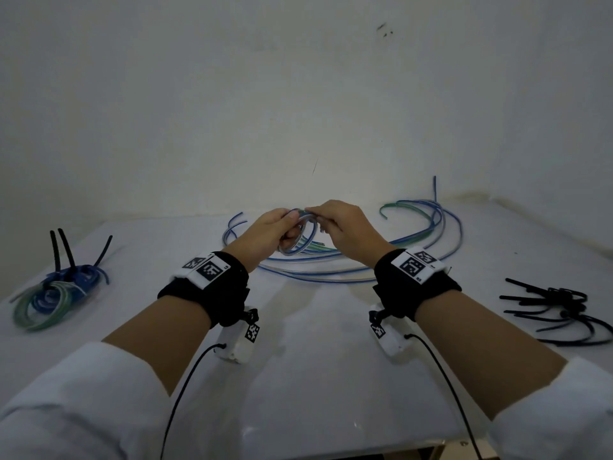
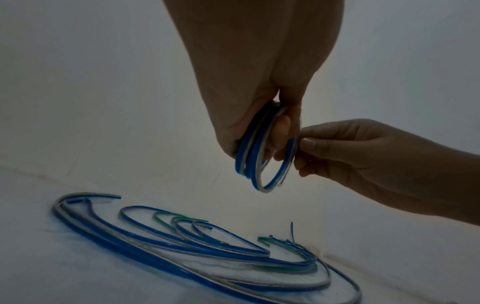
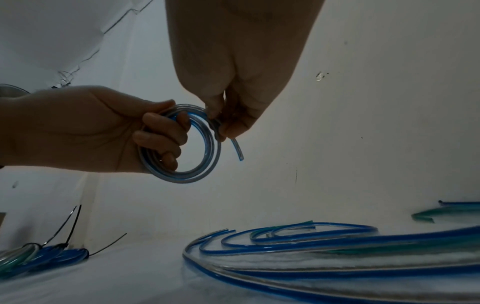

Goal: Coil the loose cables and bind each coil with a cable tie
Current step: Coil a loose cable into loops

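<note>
A blue-and-clear cable coil (image 1: 300,239) (image 2: 262,160) (image 3: 192,148) hangs above the table's middle. My left hand (image 1: 275,227) (image 3: 109,131) grips its left side, fingers curled through the ring. My right hand (image 1: 335,220) (image 2: 337,152) pinches the coil's top right, where a short free end (image 3: 237,149) sticks down. Under the hands lie loose blue, green and clear cables (image 1: 381,257) (image 2: 182,246) (image 3: 324,246) in long arcs. Black cable ties (image 1: 557,310) lie in a heap at the right.
Bound blue and green coils (image 1: 59,293) (image 3: 39,259) with black tie tails sticking up sit at the table's left. The white table (image 1: 315,376) meets a pale wall behind the cables. Black cords run from both wrist units toward the near edge.
</note>
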`<state>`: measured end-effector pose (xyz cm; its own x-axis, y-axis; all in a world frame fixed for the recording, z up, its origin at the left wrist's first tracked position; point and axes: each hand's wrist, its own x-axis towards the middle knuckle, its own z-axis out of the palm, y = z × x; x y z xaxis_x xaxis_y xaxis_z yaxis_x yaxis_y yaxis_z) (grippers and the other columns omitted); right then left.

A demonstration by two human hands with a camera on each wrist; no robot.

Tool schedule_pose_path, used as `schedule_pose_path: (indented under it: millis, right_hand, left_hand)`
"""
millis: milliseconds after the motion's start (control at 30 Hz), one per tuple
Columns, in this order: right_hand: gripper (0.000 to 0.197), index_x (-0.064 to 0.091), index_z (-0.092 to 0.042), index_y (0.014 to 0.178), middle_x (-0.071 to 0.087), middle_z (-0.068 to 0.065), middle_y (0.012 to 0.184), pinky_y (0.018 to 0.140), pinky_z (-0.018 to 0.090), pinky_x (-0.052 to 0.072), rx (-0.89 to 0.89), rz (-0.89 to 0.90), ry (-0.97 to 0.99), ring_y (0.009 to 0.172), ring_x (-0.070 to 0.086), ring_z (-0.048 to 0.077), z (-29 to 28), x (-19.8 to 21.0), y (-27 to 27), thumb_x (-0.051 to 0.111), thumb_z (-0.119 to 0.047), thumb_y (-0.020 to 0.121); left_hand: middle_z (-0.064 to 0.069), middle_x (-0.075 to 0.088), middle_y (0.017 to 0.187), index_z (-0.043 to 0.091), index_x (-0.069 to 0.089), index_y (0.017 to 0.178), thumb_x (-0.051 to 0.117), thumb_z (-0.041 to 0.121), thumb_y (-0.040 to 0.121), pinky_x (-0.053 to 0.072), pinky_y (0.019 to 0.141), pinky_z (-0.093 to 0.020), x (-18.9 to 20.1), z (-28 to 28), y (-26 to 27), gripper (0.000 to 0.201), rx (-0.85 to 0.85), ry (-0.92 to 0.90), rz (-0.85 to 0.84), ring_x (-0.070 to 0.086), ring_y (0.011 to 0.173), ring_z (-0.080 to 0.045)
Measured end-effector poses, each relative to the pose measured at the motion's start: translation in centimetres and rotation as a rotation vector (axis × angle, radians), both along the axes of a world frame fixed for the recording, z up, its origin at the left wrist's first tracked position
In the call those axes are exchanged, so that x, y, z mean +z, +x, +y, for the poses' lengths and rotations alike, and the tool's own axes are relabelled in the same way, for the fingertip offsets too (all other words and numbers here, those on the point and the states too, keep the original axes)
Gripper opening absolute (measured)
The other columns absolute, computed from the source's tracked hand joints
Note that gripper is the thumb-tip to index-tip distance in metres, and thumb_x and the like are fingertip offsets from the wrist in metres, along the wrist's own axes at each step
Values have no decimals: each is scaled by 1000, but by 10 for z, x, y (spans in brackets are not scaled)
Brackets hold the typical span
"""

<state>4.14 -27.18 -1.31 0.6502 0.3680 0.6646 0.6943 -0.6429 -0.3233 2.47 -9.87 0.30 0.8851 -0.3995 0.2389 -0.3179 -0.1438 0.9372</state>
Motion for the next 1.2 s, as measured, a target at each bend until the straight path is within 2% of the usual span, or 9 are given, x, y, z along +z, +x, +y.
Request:
schedule_pose_path:
  millis: [267,333,433,500,533,633,800,1000,1200]
  right_hand:
    - [32,61,1,119,57,17,101,69,2,34,19,55,50,76,49,12,-23,0,-6,58,-5,88]
    - [34,58,-2,124,63,-4,95,66,3,34,2,181,73,67,47,-2,-33,2,-10,56,-5,90]
    - [34,58,-9,125,64,-26,77,67,13,45,23,330,94,63,56,5,-49,6,-16,54,-7,92]
    - [28,62,-10,119,69,-6,97,80,36,51,32,353,127,81,62,28,-61,9,-20,56,-11,91]
    - [25,63,-11,115,68,1,99,77,37,50,20,371,138,79,60,28,-68,9,-20,57,-13,91]
    - [19,61,-10,109,68,3,97,66,20,41,23,476,189,69,54,4,-89,9,-24,56,-17,93]
    - [13,61,-8,102,65,-1,78,65,15,42,-8,475,172,65,56,-2,-112,7,-33,53,-12,94]
    - [22,67,-4,107,65,8,80,61,10,36,-124,386,-14,62,52,-3,-133,16,-53,53,-15,94]
    - [24,70,-3,90,61,8,68,60,24,37,-235,366,-19,56,46,5,-158,17,-64,55,-22,93]
  left_hand:
    - [2,27,65,13,51,80,28,18,102,26,48,-14,-2,-22,3,32,-71,-66,47,29,50,-4]
    - [2,24,64,7,52,83,30,22,102,24,47,-15,-2,-31,3,32,-86,-63,44,27,48,-4]
    - [7,24,57,6,49,87,34,29,100,20,46,-16,-2,-46,5,31,-117,-60,59,23,47,-4]
    - [8,25,57,8,48,78,33,24,101,19,48,-17,-3,-57,7,31,-157,-90,63,23,47,-4]
    - [7,25,58,10,47,76,33,22,101,19,49,-19,-4,-63,7,31,-174,-114,74,23,48,-4]
    - [5,32,60,11,48,73,30,18,102,20,52,-22,-6,-81,9,34,-196,-161,105,27,50,-5]
    - [2,48,62,9,48,79,27,20,102,43,57,-21,-11,-106,8,34,-196,-6,59,48,51,-8]
    - [-5,57,69,10,52,81,33,15,101,47,70,-29,-15,-131,6,28,-156,89,-17,59,58,-11]
    - [-2,43,64,4,51,85,36,25,100,43,72,-36,-13,-163,3,30,-185,114,-70,49,52,-7]
